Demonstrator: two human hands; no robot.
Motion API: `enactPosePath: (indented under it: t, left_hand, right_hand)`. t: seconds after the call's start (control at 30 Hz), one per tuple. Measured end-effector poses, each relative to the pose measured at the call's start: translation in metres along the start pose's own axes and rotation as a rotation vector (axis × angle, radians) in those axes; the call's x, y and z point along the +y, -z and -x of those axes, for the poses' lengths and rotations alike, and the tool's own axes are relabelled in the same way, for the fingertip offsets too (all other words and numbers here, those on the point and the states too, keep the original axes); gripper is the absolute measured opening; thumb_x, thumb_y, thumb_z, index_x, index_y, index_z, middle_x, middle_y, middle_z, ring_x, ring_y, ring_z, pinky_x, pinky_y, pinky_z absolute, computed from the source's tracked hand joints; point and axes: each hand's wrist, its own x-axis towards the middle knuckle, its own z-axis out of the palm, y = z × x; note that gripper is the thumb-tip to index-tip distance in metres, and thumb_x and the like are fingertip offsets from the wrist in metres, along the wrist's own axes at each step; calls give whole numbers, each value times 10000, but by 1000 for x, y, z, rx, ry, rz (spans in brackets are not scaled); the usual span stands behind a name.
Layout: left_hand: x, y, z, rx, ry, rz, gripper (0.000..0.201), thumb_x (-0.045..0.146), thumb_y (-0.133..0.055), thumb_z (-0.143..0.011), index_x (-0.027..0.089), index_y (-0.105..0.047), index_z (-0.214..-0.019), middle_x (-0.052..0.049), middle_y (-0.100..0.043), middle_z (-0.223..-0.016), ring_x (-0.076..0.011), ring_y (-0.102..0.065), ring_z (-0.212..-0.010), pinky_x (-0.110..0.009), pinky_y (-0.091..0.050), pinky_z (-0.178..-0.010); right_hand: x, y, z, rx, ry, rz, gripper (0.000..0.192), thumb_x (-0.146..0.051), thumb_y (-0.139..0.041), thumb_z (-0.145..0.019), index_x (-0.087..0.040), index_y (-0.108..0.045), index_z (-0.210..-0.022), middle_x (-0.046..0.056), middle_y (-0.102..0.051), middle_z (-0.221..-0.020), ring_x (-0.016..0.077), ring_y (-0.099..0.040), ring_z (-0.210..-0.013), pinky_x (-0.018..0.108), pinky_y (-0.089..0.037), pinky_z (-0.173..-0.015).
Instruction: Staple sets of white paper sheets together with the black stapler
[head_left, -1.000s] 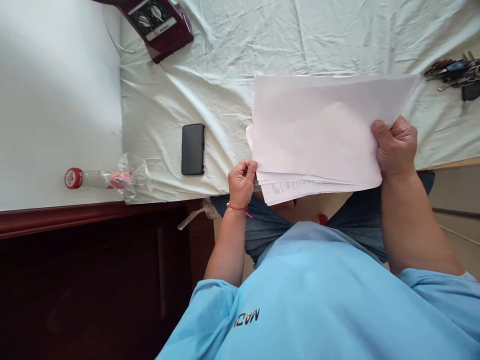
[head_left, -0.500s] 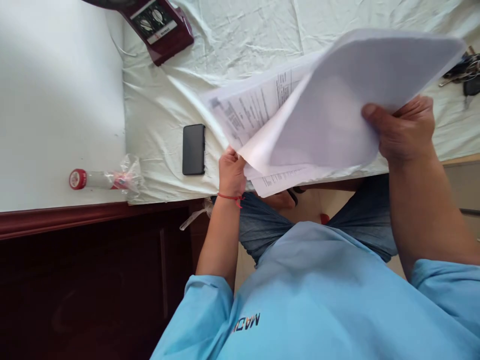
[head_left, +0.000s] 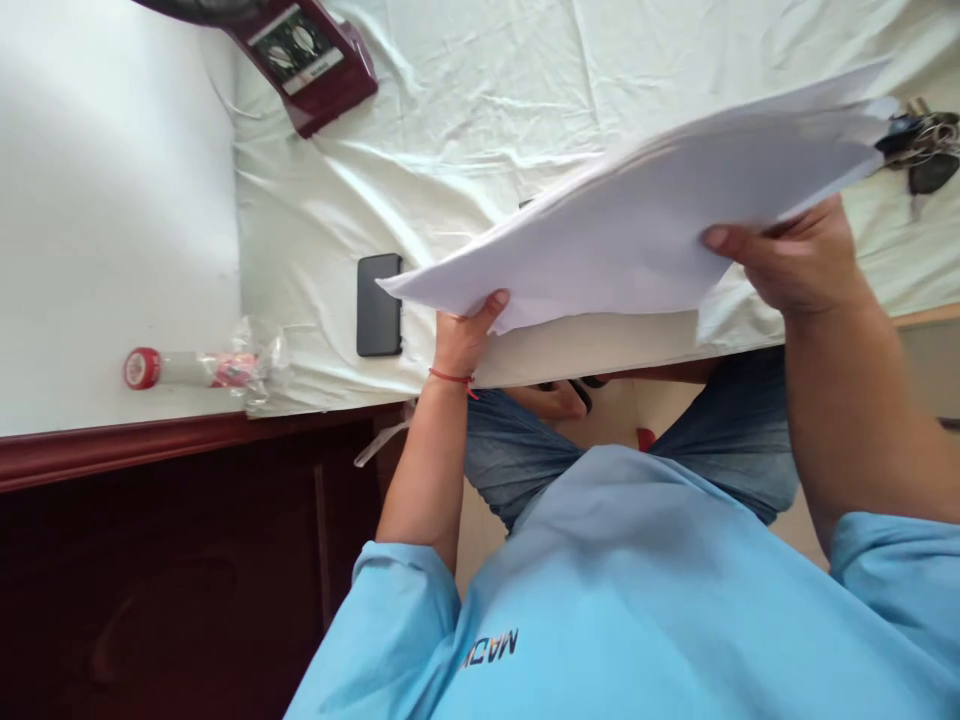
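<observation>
A stack of white paper sheets (head_left: 600, 240) is held up over the front edge of the cloth-covered table, blank side toward me. My left hand (head_left: 469, 330), with a red string at the wrist, grips the stack's lower left edge, thumb on top. At the right end my right hand (head_left: 787, 250) pinches the sheets between its thumb, which lies on the near face, and fingers hidden behind. The sheets' edges fan slightly apart at the far right, and one corner hangs down near the right hand.
Left of the papers lies a black phone (head_left: 379, 305). Farther left is a clear, red-capped bottle (head_left: 184, 369) partly in plastic wrap. A maroon device (head_left: 322, 75) with dials stands at the back left. Keys (head_left: 926, 150) lie at the far right on the whitish cloth (head_left: 465, 100).
The lifted sheets have come together with the printed ones, so no print shows now. My left thumb now lies on top of the stack. My right hand has shifted slightly left.
</observation>
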Motion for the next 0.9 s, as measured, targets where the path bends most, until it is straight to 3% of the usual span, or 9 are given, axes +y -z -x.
enactPosePath:
  t: [0.1,0.27,0.33,0.43,0.57,0.67,0.73,0.83,0.9]
  left_hand:
    - [-7,-1,-1,6,-23,-13,689,749,-936,-716,192,-792,-1093,-87,-811,-1099,-288,-757,-1234,-462,-568,-1235]
    - [4,17,-9,-69,-108,40,669,702,-968,-701,199,-806,-1111,-90,-809,-1136,-282,-781,-1190,-423,-635,-1126]
    - [4,23,-9,-142,-69,36,654,651,-1008,-664,197,-814,-1094,-75,-813,-1084,-255,-795,-1105,-382,-662,-1052]
    - [-1,18,-6,-219,49,31,566,556,-1032,-674,171,-838,-1040,-75,-833,-1030,-217,-796,-947,-344,-692,-913]
    - [4,0,-4,-116,52,59,524,600,-982,-745,177,-857,-1028,-79,-850,-1060,-222,-807,-954,-363,-702,-925]
    - [17,-6,-10,-18,-68,53,524,646,-929,-802,192,-854,-1054,-83,-850,-1106,-257,-815,-1060,-423,-694,-1032]
    - [26,-6,-16,16,-117,56,527,662,-907,-823,198,-845,-1064,-83,-849,-1124,-274,-812,-1120,-452,-680,-1087]
    - [34,-6,-23,61,-127,62,547,701,-904,-803,212,-828,-1035,-66,-849,-1122,-276,-812,-1135,-457,-660,-1134]
    - [36,-7,-24,105,-144,59,556,715,-907,-788,215,-820,-1013,-66,-847,-1125,-272,-812,-1122,-460,-649,-1150]
  right_hand:
    - [-3,-5,-3,-25,74,6,423,-442,-1014,-710,-146,-833,-954,19,-833,-1096,259,-779,-1236,583,-555,-1271]
    - [-25,-2,-12,-50,114,54,568,-607,-989,-670,-181,-839,-1015,16,-826,-1194,304,-747,-1317,589,-584,-1217]
    - [-30,2,-11,-97,63,98,613,-621,-998,-636,-152,-834,-995,31,-828,-1133,300,-783,-1208,595,-635,-1127]
    - [-30,3,-8,-218,-36,163,571,-580,-1000,-665,-116,-819,-944,16,-807,-953,201,-795,-953,502,-694,-977]
    - [-29,-5,-12,-193,-35,161,527,-587,-973,-712,-148,-815,-956,-38,-747,-813,97,-726,-777,392,-687,-895]
    - [-34,-8,-19,-67,59,90,490,-566,-1008,-680,-175,-798,-889,-20,-757,-833,149,-764,-875,424,-680,-969]
    - [-37,-9,-22,-49,102,35,439,-532,-1015,-698,-204,-810,-904,15,-806,-966,211,-789,-1035,460,-660,-1060]
    - [-34,-9,-20,-176,61,-30,494,-507,-1016,-710,-222,-840,-1073,44,-823,-1192,263,-772,-1198,510,-628,-1156]
    - [-27,-11,-16,-238,-38,-28,559,-462,-1041,-675,-194,-834,-1120,53,-819,-1222,267,-767,-1204,537,-621,-1175]
